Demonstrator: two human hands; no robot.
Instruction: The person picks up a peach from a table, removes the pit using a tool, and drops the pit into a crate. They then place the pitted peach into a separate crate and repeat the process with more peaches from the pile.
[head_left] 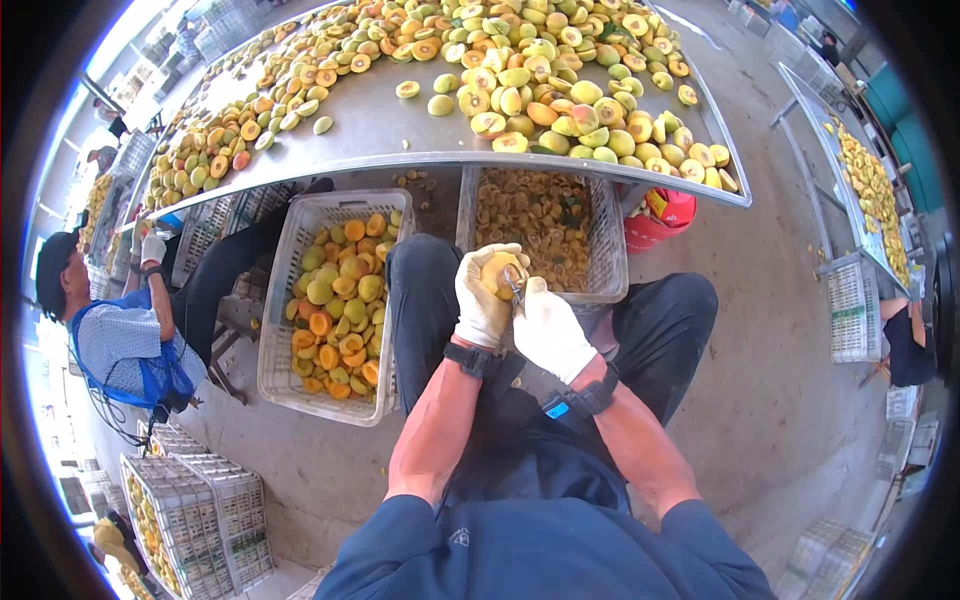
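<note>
My left hand (483,300), in a white glove, is closed around a halved yellow fruit (500,274) with its cut face showing. In my white-gloved right hand (548,330) is a small metal tool (516,290), its tip against the cut face near the pit. Both hands are close together above my lap, in front of a crate of pits and scraps (467,215). To the left of my knee, a white crate (277,340) holds yellow and orange fruit halves.
A metal table (380,125) piled with fruit halves (540,70) spans the front. A red bag (660,218) lies under its right side. At the left sits another person (130,330). Stacked crates (205,510) stand at the lower left; another fruit table (840,150) is at the right.
</note>
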